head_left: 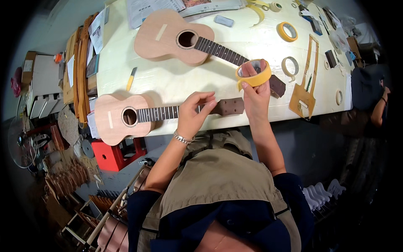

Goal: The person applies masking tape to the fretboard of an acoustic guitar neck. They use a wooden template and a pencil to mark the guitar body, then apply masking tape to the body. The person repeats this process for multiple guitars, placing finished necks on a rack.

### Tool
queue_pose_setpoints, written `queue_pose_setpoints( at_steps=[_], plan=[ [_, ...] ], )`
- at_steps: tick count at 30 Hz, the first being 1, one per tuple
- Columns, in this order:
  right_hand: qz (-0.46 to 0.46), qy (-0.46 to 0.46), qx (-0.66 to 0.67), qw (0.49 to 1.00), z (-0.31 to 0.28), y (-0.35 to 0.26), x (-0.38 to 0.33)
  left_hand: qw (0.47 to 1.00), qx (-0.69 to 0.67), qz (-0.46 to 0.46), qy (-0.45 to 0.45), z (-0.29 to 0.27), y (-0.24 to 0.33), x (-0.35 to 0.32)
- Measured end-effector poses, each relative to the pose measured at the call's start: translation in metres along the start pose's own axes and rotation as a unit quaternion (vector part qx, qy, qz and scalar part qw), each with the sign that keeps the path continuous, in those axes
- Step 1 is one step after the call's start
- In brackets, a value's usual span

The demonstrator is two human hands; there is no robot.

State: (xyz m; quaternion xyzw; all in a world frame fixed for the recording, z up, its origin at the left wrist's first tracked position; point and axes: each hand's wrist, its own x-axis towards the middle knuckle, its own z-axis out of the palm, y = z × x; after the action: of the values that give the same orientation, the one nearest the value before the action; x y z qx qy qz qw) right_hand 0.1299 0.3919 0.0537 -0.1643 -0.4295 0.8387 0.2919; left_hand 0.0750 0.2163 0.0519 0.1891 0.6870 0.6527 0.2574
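Observation:
My right hand [257, 94] holds a roll of yellow masking tape [261, 79], with fingers through its ring and the thumb at its lower edge. A short loose tape end hangs by the thumb. My left hand [194, 112] is above the neck of the nearer unfinished ukulele [138, 101], thumb and fingertips drawn together; whatever they may pinch is too small to see. This ukulele lies near the table's front edge, its dark headstock pointing right between my hands. Farther back lies a second ukulele [168, 38], its neck passing behind the tape roll.
On the pale table [168, 86] lie a yellow-handled cutter [132, 78], more tape rolls [287, 32], a tan template frame [299, 94] and newspapers [153, 9]. A red stool [107, 156] stands below the left edge. At far right another person's arm [378, 110] shows.

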Motion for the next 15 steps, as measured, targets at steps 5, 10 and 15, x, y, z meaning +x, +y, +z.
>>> queue_pose_setpoints(
  at_steps=[5, 10, 15],
  plan=[
    [0.02, 0.051, -0.013, 0.998, 0.025, 0.012, -0.048, 0.971, -0.224, -0.074, 0.032, 0.032, 0.001, -0.001],
    [0.193, -0.001, 0.481, 0.855, -0.005, 0.008, -0.062, 0.953, -0.247, -0.135, 0.116, 0.0, -0.01, -0.028],
    [0.04, 0.024, 0.434, 0.9, -0.102, -0.012, -0.049, 0.934, 0.028, -0.208, 0.29, -0.147, -0.028, -0.078]
  ],
)
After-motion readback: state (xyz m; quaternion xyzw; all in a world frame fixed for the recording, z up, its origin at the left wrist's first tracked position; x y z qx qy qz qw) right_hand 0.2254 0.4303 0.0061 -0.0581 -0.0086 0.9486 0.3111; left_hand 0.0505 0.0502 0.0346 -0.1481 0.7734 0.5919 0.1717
